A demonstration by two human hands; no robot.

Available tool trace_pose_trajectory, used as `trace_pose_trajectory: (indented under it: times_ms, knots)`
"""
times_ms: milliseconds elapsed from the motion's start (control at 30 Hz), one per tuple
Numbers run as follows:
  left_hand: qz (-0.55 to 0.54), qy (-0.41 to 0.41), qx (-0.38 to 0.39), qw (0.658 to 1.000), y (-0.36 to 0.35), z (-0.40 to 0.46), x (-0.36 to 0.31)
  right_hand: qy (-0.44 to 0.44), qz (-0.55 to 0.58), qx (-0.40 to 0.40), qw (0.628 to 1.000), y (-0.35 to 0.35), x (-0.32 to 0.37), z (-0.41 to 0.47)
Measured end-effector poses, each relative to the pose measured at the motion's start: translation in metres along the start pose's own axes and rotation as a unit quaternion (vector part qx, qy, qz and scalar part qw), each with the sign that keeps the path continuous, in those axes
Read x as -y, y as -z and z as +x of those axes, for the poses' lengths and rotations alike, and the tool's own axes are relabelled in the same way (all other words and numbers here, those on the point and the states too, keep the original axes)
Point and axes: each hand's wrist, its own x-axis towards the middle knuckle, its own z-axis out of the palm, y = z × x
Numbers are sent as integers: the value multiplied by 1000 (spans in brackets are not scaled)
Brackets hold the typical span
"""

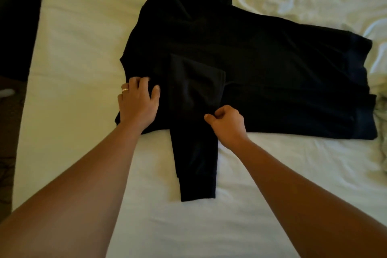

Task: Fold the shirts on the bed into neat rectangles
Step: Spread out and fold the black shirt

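While the black shirt [251,65] lies spread on the white bed [83,48], the left hand [138,102] rests on its shoulder with fingers slightly bent, and the right hand [227,123] pinches the sleeve [196,142].

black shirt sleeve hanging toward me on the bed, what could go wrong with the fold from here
The sleeve sticks out past the black shirt body toward the person; if it is not tucked in, the fold likely won't end as a rectangle. The right hand pinches only an edge of it, so the cloth may bunch. The left hand rests at the shoulder, where a tug could drag the shirt askew on the white sheet.
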Motion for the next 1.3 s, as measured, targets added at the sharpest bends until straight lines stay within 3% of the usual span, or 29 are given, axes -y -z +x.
trace_pose_trajectory:
  times_ms: [100,233,300,467,633,767,900,967,1033,1100,1167,1233,1300]
  knots:
    - [3,-24,-16,1000,-8,4,12,10,13,59,998,9,20,10]
    - [24,-42,-77,996,-13,7,14,63,247,-52,966,33,55,25]
    - [42,-46,-84,995,-14,7,14,67,263,-49,961,40,57,34]
    - [47,-70,-56,995,-16,16,14,19,34,32,999,35,46,49]
    - [52,-46,-14,997,-23,16,19,120,-201,12,972,55,114,82]
    - [33,-37,-21,999,-17,16,14,84,21,15,996,79,192,126]
    - [-21,2,-45,999,-7,21,7,91,302,-17,949,96,229,164]
    - [-46,34,-53,997,-1,22,4,108,337,-33,935,89,226,166]
    - [-58,69,-39,995,3,23,3,142,265,-77,951,67,213,158]
    - [-69,93,-27,993,7,22,3,205,112,-123,965,39,195,143]
    - [-69,95,-17,993,10,18,4,313,-26,-133,940,13,174,132]
    - [-70,97,3,993,12,14,6,396,-123,-56,908,-5,162,127]
    - [-86,107,27,990,15,10,11,412,-241,62,877,-15,160,124]
